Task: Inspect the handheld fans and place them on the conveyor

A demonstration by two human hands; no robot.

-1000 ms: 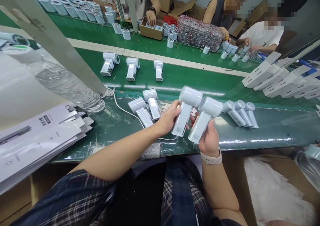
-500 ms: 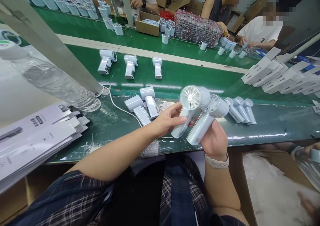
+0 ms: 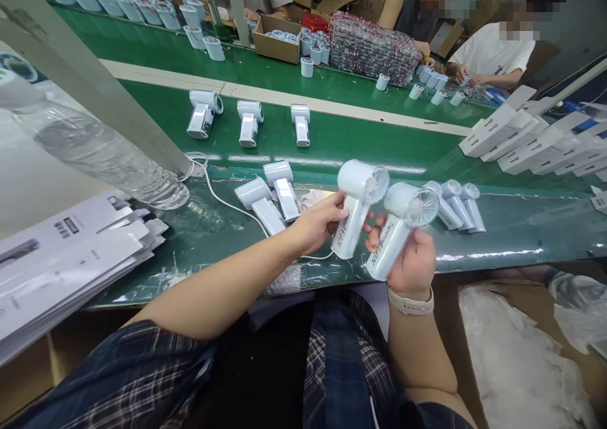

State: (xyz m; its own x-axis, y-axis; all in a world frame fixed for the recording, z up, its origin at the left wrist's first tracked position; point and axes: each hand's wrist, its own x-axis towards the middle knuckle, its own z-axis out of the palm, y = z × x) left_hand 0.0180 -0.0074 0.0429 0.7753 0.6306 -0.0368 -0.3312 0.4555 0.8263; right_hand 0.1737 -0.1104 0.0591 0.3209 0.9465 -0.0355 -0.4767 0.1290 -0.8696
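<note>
My left hand [image 3: 320,222] is closed on the handle of a pale blue handheld fan [image 3: 349,226], which looks wrapped in clear film. A second wrapped fan [image 3: 389,248], with "Speed FAN" lettering on its handle, is gripped by my right hand [image 3: 411,263]. Both fans are held side by side above the table's front edge, handles slanting down to the left. Two unwrapped-looking fans [image 3: 284,190] lie left of my hands. Further right, three fans [image 3: 456,206] rest in a row on the dark green table [image 3: 521,230].
Three fans [image 3: 248,124] lie on the green belt [image 3: 351,139]. A clear bottle [image 3: 104,144], flat printed boxes [image 3: 80,245] and a slanted post [image 3: 95,68] stand left. White boxes [image 3: 516,135] line the right. Across the belt are blue cups [image 3: 306,68] and several people.
Both fans have been turned in my hands, so the round grilles now face right and the lettering shows. The camera view has shifted slightly.
</note>
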